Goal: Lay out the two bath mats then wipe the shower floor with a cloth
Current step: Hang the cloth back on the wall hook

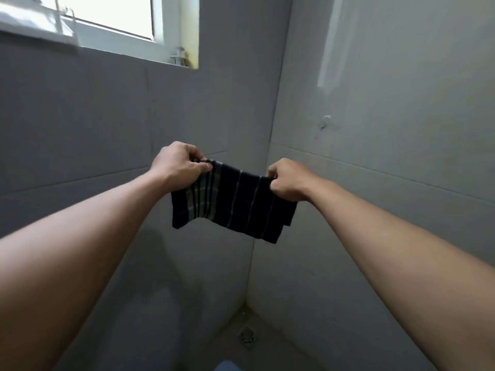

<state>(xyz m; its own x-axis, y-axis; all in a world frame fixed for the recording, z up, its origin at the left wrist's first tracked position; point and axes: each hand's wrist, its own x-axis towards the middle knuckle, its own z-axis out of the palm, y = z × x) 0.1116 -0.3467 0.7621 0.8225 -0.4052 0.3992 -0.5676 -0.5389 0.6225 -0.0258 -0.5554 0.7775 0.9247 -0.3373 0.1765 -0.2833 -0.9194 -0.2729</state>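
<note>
Bare left forearm (80, 250) and right forearm (388, 236) reached out toward the tiled shower corner. Left hand (176, 167) pinched the top left corner of the dark navy checked cloth with pale stripes (233, 202), its fingers (199, 167) curled tight on the hem. Right hand (289, 180) gripped the top right corner, its fingers (273, 180) curled shut on the fabric. Cloth was stretched between the two sets of fingers and looked doubled over. The rest hung below them, clear of the walls. Square metal floor drain (248, 336) sat well below the fingers, in the corner of the grey shower floor (270, 354). Small wall hook (325, 121) was above and right of the right fingers. White-framed window (112, 14) was well above the left fingers.
</note>
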